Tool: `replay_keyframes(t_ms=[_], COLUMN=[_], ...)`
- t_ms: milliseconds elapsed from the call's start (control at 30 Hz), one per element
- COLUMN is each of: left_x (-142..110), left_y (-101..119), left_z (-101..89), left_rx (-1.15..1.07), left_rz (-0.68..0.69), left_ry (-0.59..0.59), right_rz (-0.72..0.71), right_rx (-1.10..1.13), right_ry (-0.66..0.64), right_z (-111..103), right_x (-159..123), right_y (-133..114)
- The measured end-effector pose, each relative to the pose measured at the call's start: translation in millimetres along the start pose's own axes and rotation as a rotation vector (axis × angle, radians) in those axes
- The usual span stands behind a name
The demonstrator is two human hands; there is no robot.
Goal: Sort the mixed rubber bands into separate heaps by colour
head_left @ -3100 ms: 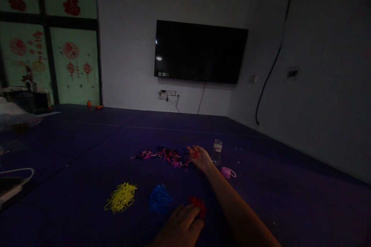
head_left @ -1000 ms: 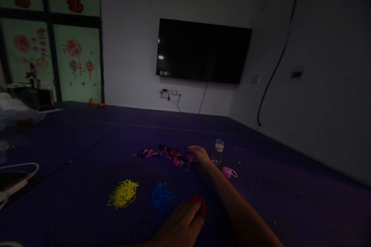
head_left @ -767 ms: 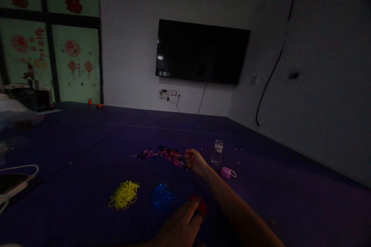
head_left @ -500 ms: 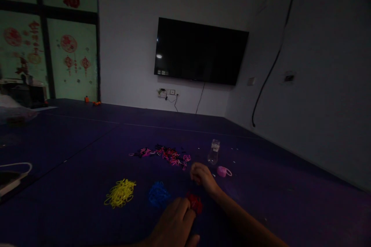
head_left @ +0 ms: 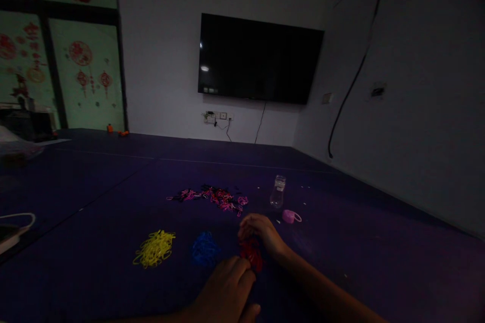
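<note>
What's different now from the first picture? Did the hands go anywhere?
The right hand left the edge of the mixed-colour pile and came back toward the person, to the red pile. Its fingers are curled, so I can't tell whether it holds anything. The left hand stayed by the red pile. The yellow pile, blue pile and clear bottle stayed put.

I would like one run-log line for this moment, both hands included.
left hand: at red bands, near side | right hand: curled at far side, grip hidden | blue bands, yellow bands: separate piles
</note>
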State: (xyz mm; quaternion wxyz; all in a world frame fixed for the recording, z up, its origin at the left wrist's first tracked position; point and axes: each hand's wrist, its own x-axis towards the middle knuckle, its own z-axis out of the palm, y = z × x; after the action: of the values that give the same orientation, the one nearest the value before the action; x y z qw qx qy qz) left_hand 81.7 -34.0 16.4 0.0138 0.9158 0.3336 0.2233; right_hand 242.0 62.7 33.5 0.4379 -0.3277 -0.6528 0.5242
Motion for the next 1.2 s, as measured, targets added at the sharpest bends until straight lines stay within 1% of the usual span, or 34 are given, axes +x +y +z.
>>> replay_keyframes(t_ms=[133,233,333,433,600,700,767,833,867,933,967,1033,1100,1200], left_x=[1.0,1.1,0.3,-0.3,0.0,0.2,0.8,2.1,3.1,5.6,6.8,8.8,10.2,11.5], left_y=[2.8,2.9,1.8,-0.1,-3.3,-3.4,-3.4,-4.5,-5.6,-8.7,-10.4,-13.3,-14.9,-15.1], left_z=[-7.1,-7.4,-3.7,2.3,8.8,8.8,10.6,16.2,20.5,30.3,35.0,42.2,45.9,47.6], left_rx=[-0.009,0.007,0.011,0.002,-0.002,-0.005,-0.009,0.001,0.016,0.054,0.073,0.09,0.098,0.114], left_rz=[0.013,0.025,0.067,0.138,0.211,0.233,0.235,0.243,0.251,0.278,0.29,0.305,0.294,0.256], left_ry=[0.0,0.002,0.015,0.053,0.116,0.129,0.137,0.153,0.168,0.206,0.238,0.286,0.299,0.278], right_rz=[-0.049,-0.061,-0.015,0.071,0.154,0.118,0.067,0.001,-0.043,-0.156,-0.221,-0.348,-0.439,-0.477], right_rx=[-0.061,-0.104,-0.066,0.01,0.13,0.184,0.167,0.079,0.0,-0.231,-0.372,-0.652,-0.878,-1.099], right_ry=[0.001,-0.054,-0.115,-0.118,-0.058,0.046,0.132,0.226,0.275,0.36,0.379,0.361,0.311,0.273], right_z=[2.9,5.4,6.1,6.2,8.1,5.4,0.6,-5.9,-9.2,-15.1,-17.3,-19.5,-19.1,-16.2], right_x=[-2.9,-3.7,-4.0,-4.7,-6.3,-4.1,1.2,10.6,16.8,31.3,39.3,55.6,70.9,88.4], right_y=[-2.9,-3.1,-2.4,-2.4,-3.9,-3.3,-0.9,3.1,5.4,9.9,11.8,14.6,16.4,18.8])
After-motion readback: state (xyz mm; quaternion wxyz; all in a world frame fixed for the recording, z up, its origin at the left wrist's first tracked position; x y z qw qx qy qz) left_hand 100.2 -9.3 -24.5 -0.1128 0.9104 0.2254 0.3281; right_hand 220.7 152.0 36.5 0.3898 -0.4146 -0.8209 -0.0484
